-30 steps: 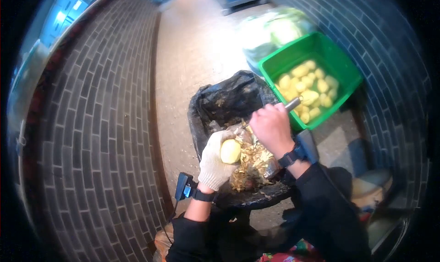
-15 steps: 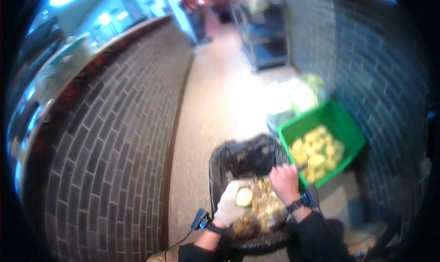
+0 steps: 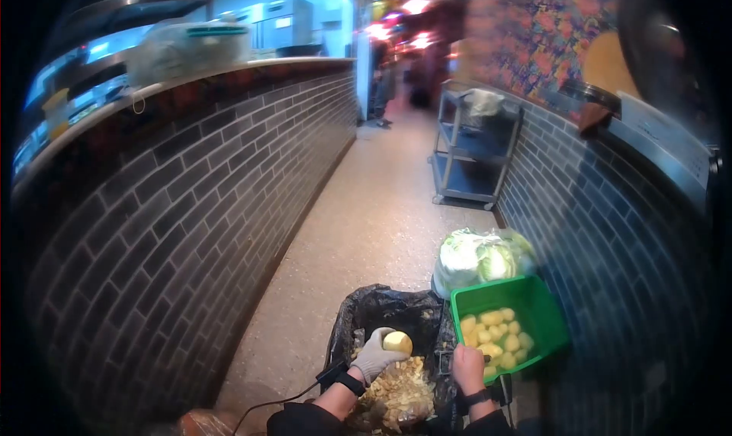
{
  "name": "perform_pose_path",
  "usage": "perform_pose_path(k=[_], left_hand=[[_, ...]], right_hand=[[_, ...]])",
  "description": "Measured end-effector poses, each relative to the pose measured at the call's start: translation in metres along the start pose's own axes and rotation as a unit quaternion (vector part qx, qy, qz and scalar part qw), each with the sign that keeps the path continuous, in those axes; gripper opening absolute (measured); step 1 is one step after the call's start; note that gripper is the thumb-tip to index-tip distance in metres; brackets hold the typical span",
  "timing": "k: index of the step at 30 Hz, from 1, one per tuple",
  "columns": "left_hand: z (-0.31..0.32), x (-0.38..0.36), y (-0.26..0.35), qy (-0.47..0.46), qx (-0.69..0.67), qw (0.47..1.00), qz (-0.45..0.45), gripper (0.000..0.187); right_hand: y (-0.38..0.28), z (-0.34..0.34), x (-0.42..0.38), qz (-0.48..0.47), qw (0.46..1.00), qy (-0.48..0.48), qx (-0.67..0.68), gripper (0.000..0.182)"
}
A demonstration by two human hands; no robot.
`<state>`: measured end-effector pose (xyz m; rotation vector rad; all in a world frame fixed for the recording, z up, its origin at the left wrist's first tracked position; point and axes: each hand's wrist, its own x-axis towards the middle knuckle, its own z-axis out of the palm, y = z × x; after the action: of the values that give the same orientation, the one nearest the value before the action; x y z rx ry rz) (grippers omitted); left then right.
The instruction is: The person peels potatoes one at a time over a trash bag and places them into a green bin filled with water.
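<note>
My left hand (image 3: 374,357), in a pale glove, is closed around a peeled yellow potato (image 3: 397,343). It is above a bin lined with a black bag (image 3: 355,305), where a heap of peelings (image 3: 404,390) lies. To the right, my bare right hand (image 3: 468,367) is wrapped around a peeler (image 3: 445,362); its metal end points left toward the potato, apart from it. The dark handle end shows past my fist. Just beyond that hand, a green crate (image 3: 545,314) holds many peeled potatoes (image 3: 496,335).
Bagged cabbages (image 3: 488,257) sit behind the crate. Farther along the right wall stands a wheeled trolley (image 3: 473,150). A grey brick half-wall (image 3: 229,154) runs along the left, with the floor (image 3: 343,215) between. A cable (image 3: 267,405) trails from my left wrist.
The view has tilted upward, so the hands, bin and crate appear lower and the corridor shows more. Both hands keep their hold on the potato and the peeler.
</note>
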<state>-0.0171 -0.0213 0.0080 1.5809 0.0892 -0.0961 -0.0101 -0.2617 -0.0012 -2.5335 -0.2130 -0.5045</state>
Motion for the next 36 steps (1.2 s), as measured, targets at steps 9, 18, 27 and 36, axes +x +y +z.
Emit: perform_pose_path(k=[9, 18, 27, 36], left_hand=[[0.018, -0.013, 0.02, -0.073, -0.314, 0.945, -0.054, 0.051], [0.035, -0.004, 0.021, -0.15, -0.086, 0.985, 0.016, 0.075], [0.049, 0.001, 0.024, -0.241, 0.024, 0.969, -0.058, 0.073], [0.038, -0.008, 0.012, -0.305, 0.182, 0.931, -0.09, 0.066]], right_hand=[[-0.024, -0.03, -0.004, 0.121, 0.972, -0.012, 0.199, 0.056], [-0.021, -0.031, 0.013, -0.016, 0.994, 0.048, 0.096, 0.03], [-0.017, -0.021, 0.025, -0.161, 0.982, 0.087, 0.038, 0.025], [-0.005, -0.014, 0.008, -0.175, 0.981, 0.078, 0.013, 0.022]])
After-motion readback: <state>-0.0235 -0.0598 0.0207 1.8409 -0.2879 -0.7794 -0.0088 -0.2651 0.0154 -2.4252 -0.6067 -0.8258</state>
